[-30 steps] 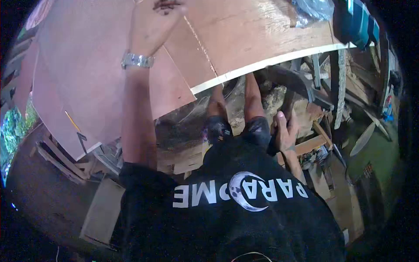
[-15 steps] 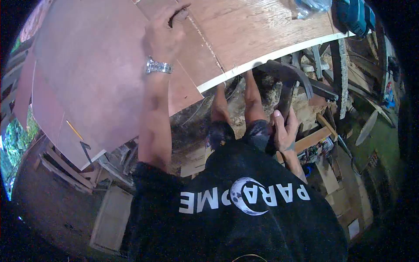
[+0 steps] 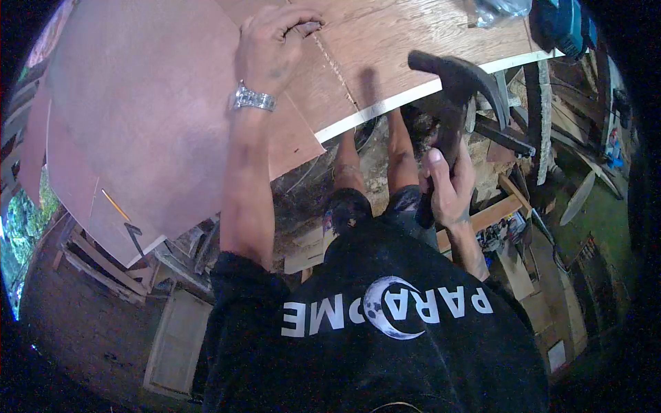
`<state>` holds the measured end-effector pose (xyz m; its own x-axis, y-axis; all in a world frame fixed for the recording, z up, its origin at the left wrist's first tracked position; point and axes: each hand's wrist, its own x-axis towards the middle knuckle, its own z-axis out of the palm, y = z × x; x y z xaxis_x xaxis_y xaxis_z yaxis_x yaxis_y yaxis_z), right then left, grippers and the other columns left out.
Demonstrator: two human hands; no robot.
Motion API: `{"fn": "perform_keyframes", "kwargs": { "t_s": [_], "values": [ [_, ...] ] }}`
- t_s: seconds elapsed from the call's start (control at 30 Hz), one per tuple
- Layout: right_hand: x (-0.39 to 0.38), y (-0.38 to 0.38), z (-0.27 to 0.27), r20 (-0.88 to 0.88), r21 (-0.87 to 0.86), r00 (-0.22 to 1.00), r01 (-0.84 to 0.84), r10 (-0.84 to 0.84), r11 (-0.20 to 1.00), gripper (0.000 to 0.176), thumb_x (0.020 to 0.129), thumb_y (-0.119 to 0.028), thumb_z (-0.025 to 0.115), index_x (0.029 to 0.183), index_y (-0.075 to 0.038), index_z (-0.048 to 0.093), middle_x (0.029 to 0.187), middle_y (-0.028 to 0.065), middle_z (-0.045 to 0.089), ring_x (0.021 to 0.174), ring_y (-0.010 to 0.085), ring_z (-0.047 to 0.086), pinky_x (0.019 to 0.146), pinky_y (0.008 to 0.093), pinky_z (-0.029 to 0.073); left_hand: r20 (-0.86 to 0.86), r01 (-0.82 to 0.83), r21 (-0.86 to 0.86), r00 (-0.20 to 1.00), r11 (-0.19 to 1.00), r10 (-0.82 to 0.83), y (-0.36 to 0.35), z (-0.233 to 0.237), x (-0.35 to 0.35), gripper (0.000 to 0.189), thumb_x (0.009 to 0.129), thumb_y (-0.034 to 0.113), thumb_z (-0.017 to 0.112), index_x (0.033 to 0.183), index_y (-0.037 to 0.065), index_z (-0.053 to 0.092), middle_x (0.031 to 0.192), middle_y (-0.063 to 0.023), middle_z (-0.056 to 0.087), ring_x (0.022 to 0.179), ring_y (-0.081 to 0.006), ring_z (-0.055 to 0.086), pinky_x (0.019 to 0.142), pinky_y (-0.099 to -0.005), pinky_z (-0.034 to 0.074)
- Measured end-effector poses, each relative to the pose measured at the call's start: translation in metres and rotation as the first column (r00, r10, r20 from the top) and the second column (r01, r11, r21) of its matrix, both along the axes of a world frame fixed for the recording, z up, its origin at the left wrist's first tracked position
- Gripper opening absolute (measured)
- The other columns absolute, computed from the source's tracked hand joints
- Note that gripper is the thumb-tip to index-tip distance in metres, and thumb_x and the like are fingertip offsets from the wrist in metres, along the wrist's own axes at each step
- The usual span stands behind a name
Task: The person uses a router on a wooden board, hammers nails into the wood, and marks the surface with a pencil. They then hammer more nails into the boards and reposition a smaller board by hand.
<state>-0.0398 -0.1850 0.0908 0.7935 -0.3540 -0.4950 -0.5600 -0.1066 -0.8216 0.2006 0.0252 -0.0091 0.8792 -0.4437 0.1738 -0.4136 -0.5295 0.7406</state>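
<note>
My right hand is wrapped around the handle of a claw hammer. The hammer's head is over the white front edge of the plywood sheet, its claw turned to the right. My left hand, with a metal watch at the wrist, rests on the wood panels with fingertips pinched together beside a rough seam. Whatever is between those fingertips is too small to make out. A thinner reddish panel extends leftward under my left arm.
A teal power tool and a clear plastic bag lie at the sheet's far right. A yellow pencil and a dark angled tool are on the left panel. Timber pieces clutter the floor below.
The hammer has risen from below the sheet's edge to above it, its head now higher in view. My left hand has shifted slightly right along the panel, its fingertips still pinched.
</note>
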Motion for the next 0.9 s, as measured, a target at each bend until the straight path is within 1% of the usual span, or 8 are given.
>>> {"fn": "perform_keyframes", "kwargs": {
  "t_s": [0.13,0.33,0.43,0.53,0.67,0.77,0.83,0.9],
  "values": [
    [0.035,0.011,0.015,0.032,-0.019,0.996,-0.088,0.089,0.996,0.021,0.099,-0.017,0.061,0.11,0.001,0.059,0.071,0.0044,0.059,0.059,0.012,0.05,0.053,0.0306,0.041,-0.152,-0.099,-0.095,0.985,0.991,0.084,-0.001,-0.005,-0.005,0.015,0.086,0.006,0.067,0.095,0.009,0.079,0.1,-0.0071,0.077,0.094,-0.023,0.071,0.084,-0.0338,0.056],
    [0.082,0.023,0.035,0.15,-0.097,0.968,-0.186,0.199,0.978,0.032,0.098,-0.016,0.063,0.122,0.003,0.056,0.078,0.0127,0.068,0.066,0.0161,0.063,0.063,0.0323,0.051,0.036,-0.011,-0.088,0.999,0.996,0.014,-0.002,-0.008,-0.003,0.029,0.077,-0.005,0.068,0.1,0.01,0.077,0.102,-0.0104,0.075,0.096,-0.0264,0.07,0.087,-0.0352,0.056],
    [0.092,0.026,0.033,0.302,-0.246,0.922,-0.17,0.243,0.954,0.033,0.097,-0.015,0.063,0.125,0.003,0.056,0.08,0.0141,0.069,0.067,0.0177,0.065,0.064,0.0325,0.052,0.212,0.036,-0.095,0.977,0.995,-0.015,-0.004,0.002,0.0,0.012,0.087,0.007,0.067,0.097,0.005,0.073,0.096,-0.01,0.073,0.094,-0.0316,0.067,0.085,-0.0424,0.052],
    [0.095,0.033,0.02,0.388,-0.367,0.877,-0.136,0.284,0.92,0.034,0.097,-0.012,0.063,0.127,0.002,0.054,0.081,0.0171,0.07,0.068,0.0279,0.069,0.065,0.0372,0.054,0.185,0.091,0.12,0.976,0.989,-0.113,-0.004,0.019,0.001,0.01,0.088,0.01,0.067,0.095,0.007,0.073,0.098,-0.0091,0.073,0.095,-0.0312,0.067,0.087,-0.0419,0.052],
    [0.098,0.027,0.007,0.057,-0.423,0.891,-0.386,0.449,0.82,0.029,0.098,-0.01,0.059,0.123,0.005,0.055,0.078,0.0132,0.066,0.067,0.0183,0.059,0.063,0.0348,0.05,0.22,0.017,0.117,0.974,0.993,-0.043,0.003,-0.009,0.0,0.04,0.063,-0.006,0.072,0.101,0.007,0.074,0.106,-0.0104,0.073,0.099,-0.0333,0.068,0.09,-0.0383,0.055],
    [0.104,0.029,0.021,0.148,-0.42,0.911,-0.295,0.385,0.858,0.028,0.098,-0.01,0.058,0.123,0.005,0.055,0.085,0.0151,0.067,0.072,0.0184,0.062,0.067,0.0337,0.051,0.323,0.072,0.048,0.943,0.996,-0.084,0.005,-0.015,0.002,0.04,0.064,-0.008,0.069,0.101,0.006,0.074,0.11,-0.011,0.073,0.098,-0.0317,0.069,0.089,-0.039,0.056],
    [0.097,0.035,0.026,0.327,-0.333,0.909,-0.147,0.26,0.931,0.029,0.099,-0.008,0.056,0.124,0.007,0.054,0.093,0.0174,0.067,0.08,0.0195,0.064,0.072,0.0318,0.051,0.02,0.086,-0.343,0.996,0.935,-0.084,-0.003,-0.03,0.003,0.03,0.077,-0.008,0.068,0.101,0.007,0.075,0.107,-0.0097,0.075,0.099,-0.025,0.072,0.089,-0.0365,0.056],
    [0.089,0.041,0.026,0.291,-0.281,0.936,-0.112,0.196,0.953,0.027,0.098,-0.007,0.056,0.121,0.008,0.054,0.093,0.0181,0.068,0.078,0.0205,0.064,0.071,0.0339,0.051,0.173,0.079,0.037,0.981,0.996,-0.084,0.003,-0.019,0.003,0.027,0.08,-0.002,0.07,0.104,0.009,0.075,0.104,-0.007,0.076,0.099,-0.0236,0.072,0.089,-0.0349,0.056]
  ]
}}
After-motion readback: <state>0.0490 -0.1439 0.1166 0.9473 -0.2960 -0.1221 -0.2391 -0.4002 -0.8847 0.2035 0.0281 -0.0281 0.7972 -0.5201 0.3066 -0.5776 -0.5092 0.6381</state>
